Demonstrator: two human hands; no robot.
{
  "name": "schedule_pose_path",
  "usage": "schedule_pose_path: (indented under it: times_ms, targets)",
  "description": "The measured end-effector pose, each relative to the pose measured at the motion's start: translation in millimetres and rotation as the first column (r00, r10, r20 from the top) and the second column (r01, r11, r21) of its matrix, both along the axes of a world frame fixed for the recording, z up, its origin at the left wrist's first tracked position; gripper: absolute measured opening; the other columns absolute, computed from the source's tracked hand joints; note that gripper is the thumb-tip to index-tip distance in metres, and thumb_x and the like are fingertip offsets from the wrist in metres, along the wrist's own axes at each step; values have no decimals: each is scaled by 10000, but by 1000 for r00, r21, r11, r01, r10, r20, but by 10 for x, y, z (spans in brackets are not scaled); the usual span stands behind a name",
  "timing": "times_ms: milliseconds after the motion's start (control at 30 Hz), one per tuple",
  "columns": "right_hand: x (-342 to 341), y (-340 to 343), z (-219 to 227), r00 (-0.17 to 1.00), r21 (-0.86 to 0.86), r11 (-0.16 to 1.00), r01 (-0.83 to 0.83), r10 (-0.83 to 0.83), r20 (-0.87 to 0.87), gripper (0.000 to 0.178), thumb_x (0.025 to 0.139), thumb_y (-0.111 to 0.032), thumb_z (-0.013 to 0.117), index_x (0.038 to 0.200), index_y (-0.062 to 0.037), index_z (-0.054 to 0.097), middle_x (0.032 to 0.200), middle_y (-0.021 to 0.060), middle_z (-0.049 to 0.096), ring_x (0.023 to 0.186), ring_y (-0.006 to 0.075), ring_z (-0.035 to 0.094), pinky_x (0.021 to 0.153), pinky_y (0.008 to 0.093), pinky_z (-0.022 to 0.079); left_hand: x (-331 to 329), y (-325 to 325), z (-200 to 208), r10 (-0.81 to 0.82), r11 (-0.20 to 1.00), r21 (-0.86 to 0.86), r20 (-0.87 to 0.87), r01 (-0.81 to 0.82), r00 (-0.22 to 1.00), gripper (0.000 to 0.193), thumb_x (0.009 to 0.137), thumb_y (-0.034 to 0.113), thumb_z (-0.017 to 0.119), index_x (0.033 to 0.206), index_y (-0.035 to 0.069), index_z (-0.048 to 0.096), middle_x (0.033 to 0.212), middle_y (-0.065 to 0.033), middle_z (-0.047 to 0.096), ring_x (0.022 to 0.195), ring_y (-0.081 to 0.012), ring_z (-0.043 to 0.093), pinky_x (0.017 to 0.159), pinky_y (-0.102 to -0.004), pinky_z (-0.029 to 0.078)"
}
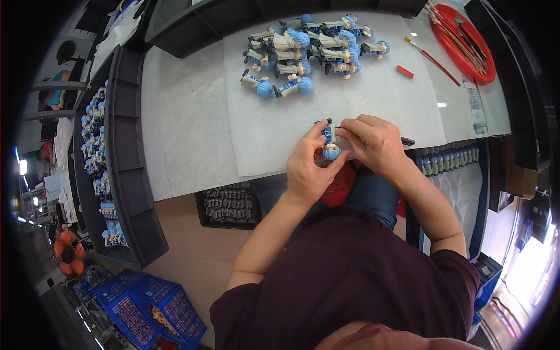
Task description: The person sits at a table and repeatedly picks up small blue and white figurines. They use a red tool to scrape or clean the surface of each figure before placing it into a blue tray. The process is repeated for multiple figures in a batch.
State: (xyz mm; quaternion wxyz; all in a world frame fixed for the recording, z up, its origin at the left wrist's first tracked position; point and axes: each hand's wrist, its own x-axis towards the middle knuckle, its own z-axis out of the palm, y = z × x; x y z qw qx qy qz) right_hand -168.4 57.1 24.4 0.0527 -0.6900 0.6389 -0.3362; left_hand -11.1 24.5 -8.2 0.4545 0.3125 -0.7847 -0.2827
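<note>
At the near edge of the table (175,137), low over a white paper sheet (274,131), here is the blue-haired figurine (331,149), feet pointing away, head toward the person! The left hand (305,166) has it clamped, thumb on the near side by the head, fingers up along its left. In from the right comes the right hand (376,143), fingertips pinched together right at the figurine's body, and a dark pen-like tool (408,141) pokes out past that hand's right side; its grip on the tool is mostly hidden.

Farther out on the paper, a crowd of matching figurines (306,53) lies heaped on its sides, two of them at the near edge. To their right sits a small red piece (405,72), then a red-handled brush (434,62), then, at the far right, a red dish (452,45) loaded with more brushes.

Over on the left, a dark grey tray (126,105) is packed with figurines; on the near right, another tray (458,204) shows a neat row! Below the table, a black crate (204,220) holds small dark parts, and blue crates (186,324) stand at near left.
</note>
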Motion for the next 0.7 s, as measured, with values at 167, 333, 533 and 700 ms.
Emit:
schedule_pose_path:
  times_ms: [167, 333, 533, 700]
  targets:
    - [-12, 3, 31, 1000, 24, 999, -21, 21, -8, 145, 790, -230, 657, 764, -89, 637, 638, 62, 580, 590, 259, 591, 496, 366, 451, -5, 2, 22, -2, 1000, 11, -3, 2, 1000, 512, 636, 123, 836, 940, 23, 437, 1115, -229, 599, 844, -228, 661, 655, -263, 539]
    - [-13, 4, 18, 1000, 32, 999, -12, 12, 8, 151, 794, -232, 656, 766, -85, 636, 639, 64, 580, 587, 265, 592, 493, 368, 450, 0, 5, 25, -6, 1000, 31, -4, 6, 1000, 510, 634, 123, 837, 937, 23, 439, 1113, -230, 600, 862, -238, 662, 661, -268, 540]
    - [-4, 3, 18, 1000, 39, 999, -4, 4, 4, 154, 798, -231, 653, 764, -82, 635, 647, 67, 590, 580, 274, 596, 492, 370, 456, -2, 4, 37, -5, 1000, 25, -9, 5, 1000, 506, 634, 119, 836, 937, 22, 442, 1109, -230, 602, 870, -241, 662, 659, -265, 538]
    - [-20, 5, 39, 1000, 70, 997, -22, 21, 7, 157, 796, -232, 653, 766, -79, 639, 665, 73, 607, 593, 280, 604, 502, 372, 463, 1, 4, 10, -9, 1000, 24, -9, 10, 1000, 505, 635, 120, 836, 936, 23, 444, 1113, -231, 600, 873, -246, 661, 663, -268, 537]
